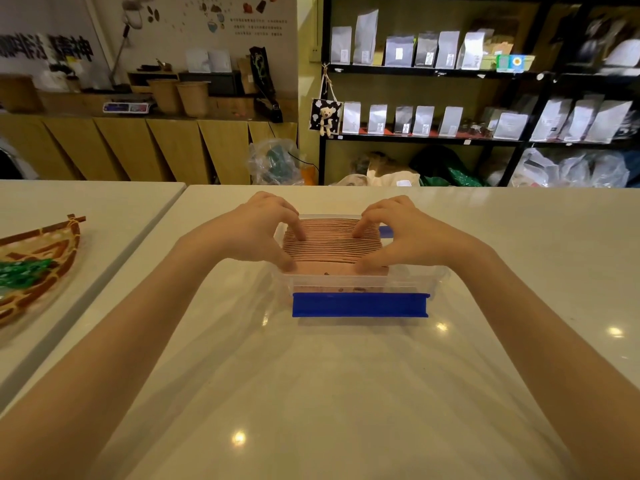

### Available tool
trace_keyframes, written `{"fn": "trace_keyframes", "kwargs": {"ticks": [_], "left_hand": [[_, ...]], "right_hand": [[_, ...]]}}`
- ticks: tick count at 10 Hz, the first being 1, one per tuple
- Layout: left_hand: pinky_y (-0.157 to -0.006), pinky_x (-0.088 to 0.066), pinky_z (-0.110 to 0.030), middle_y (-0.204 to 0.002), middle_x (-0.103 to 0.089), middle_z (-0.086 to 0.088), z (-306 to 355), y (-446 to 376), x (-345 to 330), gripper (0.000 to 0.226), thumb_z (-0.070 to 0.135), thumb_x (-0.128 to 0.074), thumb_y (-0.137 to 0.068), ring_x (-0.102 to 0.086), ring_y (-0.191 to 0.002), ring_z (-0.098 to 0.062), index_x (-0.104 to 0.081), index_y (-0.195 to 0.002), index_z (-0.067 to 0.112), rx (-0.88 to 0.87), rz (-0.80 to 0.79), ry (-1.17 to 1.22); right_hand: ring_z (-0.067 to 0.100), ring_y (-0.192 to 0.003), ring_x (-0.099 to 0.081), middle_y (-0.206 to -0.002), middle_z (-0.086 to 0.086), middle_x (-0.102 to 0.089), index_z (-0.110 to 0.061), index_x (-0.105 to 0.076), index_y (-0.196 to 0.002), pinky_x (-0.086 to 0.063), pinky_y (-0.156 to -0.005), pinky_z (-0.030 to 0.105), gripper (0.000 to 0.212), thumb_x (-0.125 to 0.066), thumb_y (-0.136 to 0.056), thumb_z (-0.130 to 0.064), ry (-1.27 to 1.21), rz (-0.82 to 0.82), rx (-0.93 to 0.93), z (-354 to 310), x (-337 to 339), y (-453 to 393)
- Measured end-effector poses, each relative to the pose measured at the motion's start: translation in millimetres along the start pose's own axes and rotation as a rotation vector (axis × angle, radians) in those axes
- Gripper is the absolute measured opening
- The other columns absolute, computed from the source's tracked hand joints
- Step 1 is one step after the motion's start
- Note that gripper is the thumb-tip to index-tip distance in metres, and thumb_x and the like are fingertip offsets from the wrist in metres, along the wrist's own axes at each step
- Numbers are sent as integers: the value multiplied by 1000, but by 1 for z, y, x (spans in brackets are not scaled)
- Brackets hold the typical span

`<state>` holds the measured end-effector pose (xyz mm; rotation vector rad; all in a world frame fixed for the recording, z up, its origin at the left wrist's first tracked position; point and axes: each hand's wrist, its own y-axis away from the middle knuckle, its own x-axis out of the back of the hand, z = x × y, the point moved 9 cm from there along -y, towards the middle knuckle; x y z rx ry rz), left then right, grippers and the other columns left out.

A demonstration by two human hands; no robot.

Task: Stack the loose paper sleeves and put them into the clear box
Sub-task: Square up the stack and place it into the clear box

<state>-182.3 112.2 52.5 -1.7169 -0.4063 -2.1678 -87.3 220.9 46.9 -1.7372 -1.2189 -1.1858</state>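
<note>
A thick stack of brown paper sleeves (330, 245) stands on edge inside the clear box (408, 282), which has a blue clip handle (360, 304) on its near side. My left hand (258, 226) grips the stack's left end, fingers on top and thumb on the near face. At the stack's right end my right hand (391, 230) holds it the same way. The lower part of the stack is hidden behind the box wall.
The box sits on a white counter (311, 393). A giraffe-patterned tray (38, 268) with green items lies on the neighbouring table at the left. Shelves with white bags (450, 123) stand behind the counter.
</note>
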Motion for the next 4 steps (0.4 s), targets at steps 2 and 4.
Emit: {"fn": "trace_keyframes", "kwargs": {"ticks": [2, 4], "left_hand": [[-107, -22, -39, -132, -48, 2, 11, 11, 18, 31, 25, -66, -75, -32, -125, -18, -61, -106, 26, -61, 80, 5], [-83, -32, -14, -115, -55, 10, 38, 40, 69, 31, 20, -61, -79, -44, -106, -4, -57, -109, 25, -175, 417, 143]], "right_hand": [[10, -112, -40, -117, -6, -51, -27, -60, -102, -33, -90, 27, 29, -65, -75, -37, -128, 117, 51, -7, 28, 8], [-3, -87, -60, -93, -15, -63, -25, -60, -99, -44, -76, 10, 18, -60, -81, -23, -267, 448, 209, -43, 122, 77]]}}
